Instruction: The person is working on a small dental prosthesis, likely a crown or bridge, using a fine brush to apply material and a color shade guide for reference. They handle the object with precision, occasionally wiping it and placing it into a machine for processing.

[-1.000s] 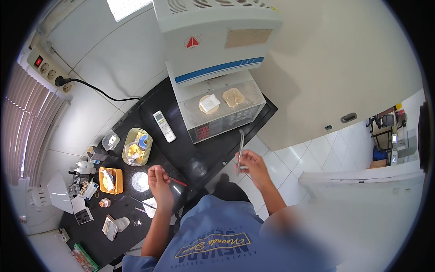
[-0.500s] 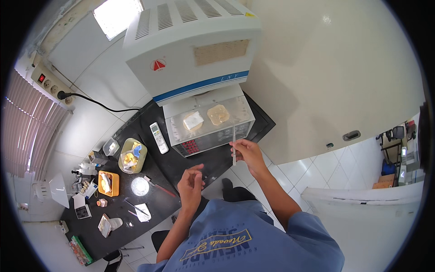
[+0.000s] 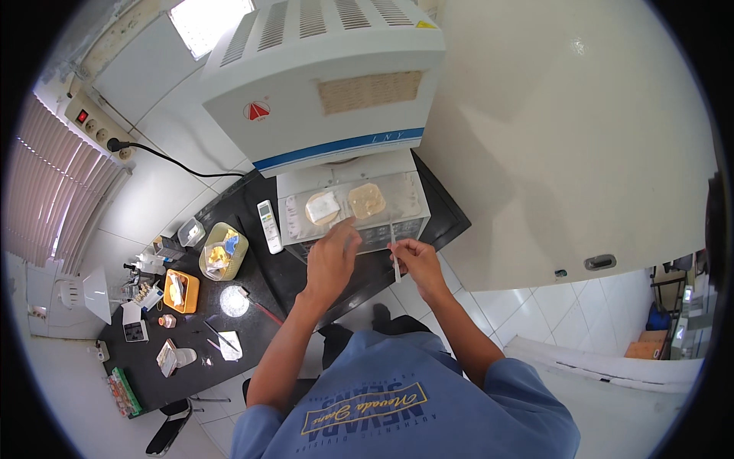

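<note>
My right hand [image 3: 417, 264] pinches a long, thin pale tool [image 3: 394, 233], held upright before the right front corner of a white machine's base; its exact kind is too small to tell. My left hand [image 3: 331, 258] reaches over the front edge of that base, fingers bent and apart, with nothing seen in it. Beyond its fingertips, on the grey-white top shelf [image 3: 405, 199], lie two round beige pads: a bare one [image 3: 367, 200] and one [image 3: 312, 213] bearing a white block [image 3: 324, 206]. My left hand hides most of the keypad panel.
The machine's white upper housing [image 3: 336, 130] overhangs the shelf. On the black counter [image 3: 264, 306] are a remote control [image 3: 269, 227], a green basket [image 3: 241, 264], an orange tray [image 3: 191, 294], a red-handled brush [image 3: 264, 310] and several small items. A large beige panel [image 3: 550, 153] stands at right.
My left hand has moved up and forward to the shelf's front edge, covering the keypad. My right hand still holds the thin tool in nearly the same place. The view has shifted slightly.
</note>
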A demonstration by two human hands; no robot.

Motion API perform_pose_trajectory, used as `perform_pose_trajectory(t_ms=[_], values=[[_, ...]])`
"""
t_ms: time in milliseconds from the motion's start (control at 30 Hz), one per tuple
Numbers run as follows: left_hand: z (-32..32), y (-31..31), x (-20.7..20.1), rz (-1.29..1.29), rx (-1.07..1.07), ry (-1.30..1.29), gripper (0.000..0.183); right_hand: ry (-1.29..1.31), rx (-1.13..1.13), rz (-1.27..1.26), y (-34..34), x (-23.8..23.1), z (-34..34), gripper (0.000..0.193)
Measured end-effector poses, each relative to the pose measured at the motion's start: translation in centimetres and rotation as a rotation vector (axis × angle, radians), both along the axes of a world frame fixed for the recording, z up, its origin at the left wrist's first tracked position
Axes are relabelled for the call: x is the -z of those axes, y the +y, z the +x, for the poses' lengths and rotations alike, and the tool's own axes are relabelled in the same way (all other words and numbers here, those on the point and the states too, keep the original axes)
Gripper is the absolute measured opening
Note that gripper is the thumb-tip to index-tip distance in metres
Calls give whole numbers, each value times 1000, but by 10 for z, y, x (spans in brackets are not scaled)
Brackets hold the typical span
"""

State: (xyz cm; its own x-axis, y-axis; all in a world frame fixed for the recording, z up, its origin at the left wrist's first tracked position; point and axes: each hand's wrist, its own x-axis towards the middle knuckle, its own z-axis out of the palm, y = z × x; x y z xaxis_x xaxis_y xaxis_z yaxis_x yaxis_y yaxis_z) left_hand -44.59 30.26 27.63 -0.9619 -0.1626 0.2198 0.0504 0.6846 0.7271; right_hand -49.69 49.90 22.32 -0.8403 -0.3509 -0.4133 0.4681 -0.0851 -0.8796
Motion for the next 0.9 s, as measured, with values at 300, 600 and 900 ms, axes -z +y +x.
perform_pose_trajectory(t_ms=[300,600,900], values=[[66,-25,58,316,-468,-55,9,41,7,17,14,-8,21,19],[130,-54,229,20,-587,-216,10,-19,-68,80,29,-5,48,13],[131,-60,234,15,-586,-87,20,12,-97,132,32,-4,46,13]])
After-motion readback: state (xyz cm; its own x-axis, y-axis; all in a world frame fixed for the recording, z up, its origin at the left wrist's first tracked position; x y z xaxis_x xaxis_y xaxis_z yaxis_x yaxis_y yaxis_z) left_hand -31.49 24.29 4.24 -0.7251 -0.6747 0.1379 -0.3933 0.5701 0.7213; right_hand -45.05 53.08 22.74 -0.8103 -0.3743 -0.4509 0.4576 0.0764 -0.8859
